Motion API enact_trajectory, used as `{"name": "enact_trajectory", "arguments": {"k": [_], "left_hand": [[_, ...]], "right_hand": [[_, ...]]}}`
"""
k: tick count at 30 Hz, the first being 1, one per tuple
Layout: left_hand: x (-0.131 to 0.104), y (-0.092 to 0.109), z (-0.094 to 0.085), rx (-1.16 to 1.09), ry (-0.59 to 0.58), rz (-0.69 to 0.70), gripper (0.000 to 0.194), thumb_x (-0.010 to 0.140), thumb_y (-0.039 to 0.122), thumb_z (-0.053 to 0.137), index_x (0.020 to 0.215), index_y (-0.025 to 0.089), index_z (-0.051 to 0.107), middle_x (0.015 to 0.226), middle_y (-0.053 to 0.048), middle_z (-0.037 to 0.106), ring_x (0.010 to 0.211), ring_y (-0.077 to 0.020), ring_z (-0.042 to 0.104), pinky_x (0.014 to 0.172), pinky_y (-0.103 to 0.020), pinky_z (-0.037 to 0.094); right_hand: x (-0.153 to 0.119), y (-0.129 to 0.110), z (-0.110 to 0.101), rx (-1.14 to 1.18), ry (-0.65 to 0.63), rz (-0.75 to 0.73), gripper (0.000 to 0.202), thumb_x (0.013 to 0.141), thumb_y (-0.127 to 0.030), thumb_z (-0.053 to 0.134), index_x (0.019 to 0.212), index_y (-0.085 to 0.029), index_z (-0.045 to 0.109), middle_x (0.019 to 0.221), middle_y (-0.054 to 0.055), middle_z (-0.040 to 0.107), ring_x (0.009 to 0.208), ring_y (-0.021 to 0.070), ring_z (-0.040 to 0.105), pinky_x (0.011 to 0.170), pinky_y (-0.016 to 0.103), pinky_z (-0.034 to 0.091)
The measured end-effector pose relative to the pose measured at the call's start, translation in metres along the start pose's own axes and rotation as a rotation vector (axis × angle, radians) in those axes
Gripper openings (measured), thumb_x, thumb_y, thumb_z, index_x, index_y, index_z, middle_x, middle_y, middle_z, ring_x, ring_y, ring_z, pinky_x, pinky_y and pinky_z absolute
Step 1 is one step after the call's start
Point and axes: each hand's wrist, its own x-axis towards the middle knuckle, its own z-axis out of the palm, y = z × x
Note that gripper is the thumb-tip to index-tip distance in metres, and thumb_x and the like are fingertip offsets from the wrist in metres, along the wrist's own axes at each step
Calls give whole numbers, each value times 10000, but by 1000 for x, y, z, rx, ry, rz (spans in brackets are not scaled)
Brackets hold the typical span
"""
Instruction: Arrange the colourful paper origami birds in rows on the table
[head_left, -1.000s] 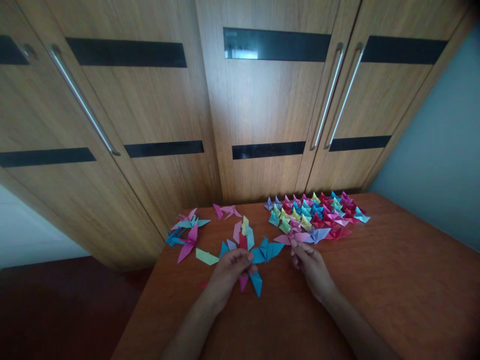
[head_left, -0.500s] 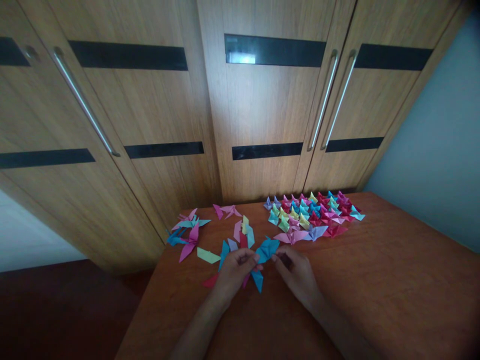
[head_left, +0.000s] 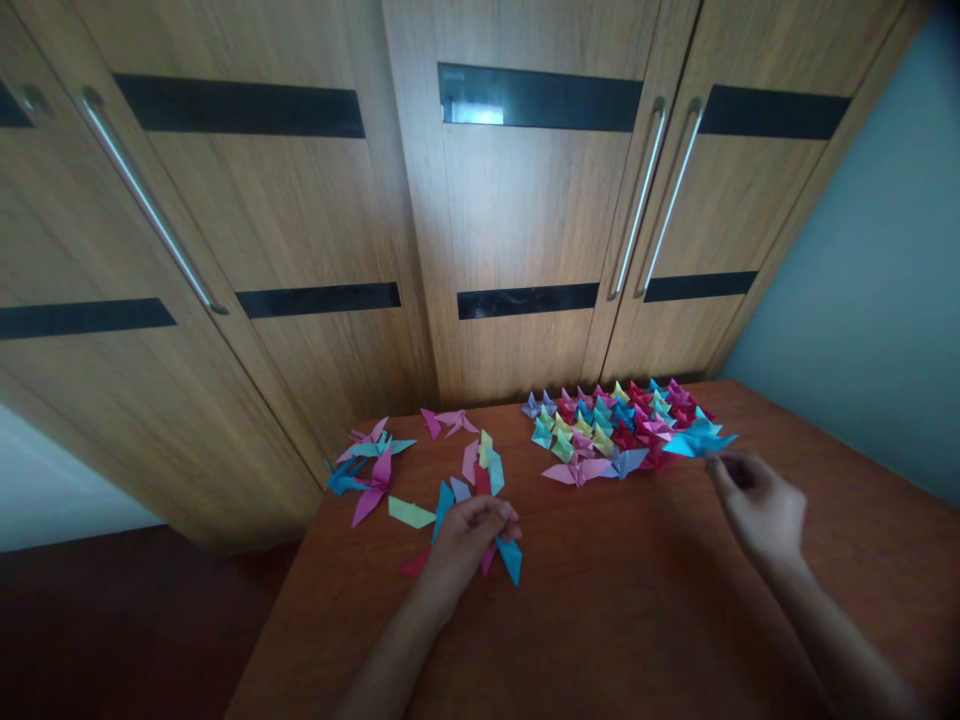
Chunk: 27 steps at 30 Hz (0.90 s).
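Note:
Pinched in my right hand (head_left: 757,505) is a blue origami crane (head_left: 699,437), held by its lower edge just above the right front of a block of colourful paper cranes (head_left: 600,425). My left hand (head_left: 474,535) rests with fingers curled together over loose folded paper pieces; nothing shows between its fingertips. Around it lie a blue folded piece (head_left: 510,560), a pale green one (head_left: 411,512) and a red one (head_left: 415,564), partly covered by the hand. Behind it are pink, yellow and light blue folded pieces (head_left: 495,470).
At the table's left end lie several unopened-looking pink and blue folded cranes (head_left: 373,487). Two pink pieces (head_left: 454,422) sit near the back edge. A wooden wardrobe (head_left: 517,210) with metal handles stands behind the brown table (head_left: 600,620), and a pale wall rises at right.
My right hand has carried the blue crane away from my left hand, rightward to the front right of the crane block. My left hand has let go of the crane and stays nearly in place.

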Motion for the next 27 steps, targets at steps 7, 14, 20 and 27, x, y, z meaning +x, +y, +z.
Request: {"name": "enact_trajectory", "arguments": {"k": [7,14,20,27], "left_hand": [[-1,0,0,0,2,-31,314,758,454,657,768,140,668,691,-59,680,653,-160,599,621,-232,437],[-2,1,0,-21,11,-51,304,747,442,674,774,139,663,693,-54,676,662,-160,597,625,-227,434],[-2,2,0,-13,23,-46,286,756,428,670,769,143,675,685,-53,673,660,-159,595,622,-224,426],[-2,3,-1,-12,27,-39,305,739,445,679,771,142,678,694,-57,685,660,-167,607,609,-228,423]], "right_hand": [[20,80,-6,-515,-203,71,400,816,-530,454,970,-241,684,880,106,709,671,257,639,510,306,391],[27,82,6,-582,-328,76,427,836,-551,401,1008,-268,672,958,115,700,742,291,645,546,336,422],[34,78,20,-549,-305,31,433,829,-534,424,991,-234,691,933,134,699,696,278,641,530,331,421],[36,71,26,-555,-308,29,416,840,-511,413,970,-230,690,939,134,697,714,282,643,517,326,417]]}}
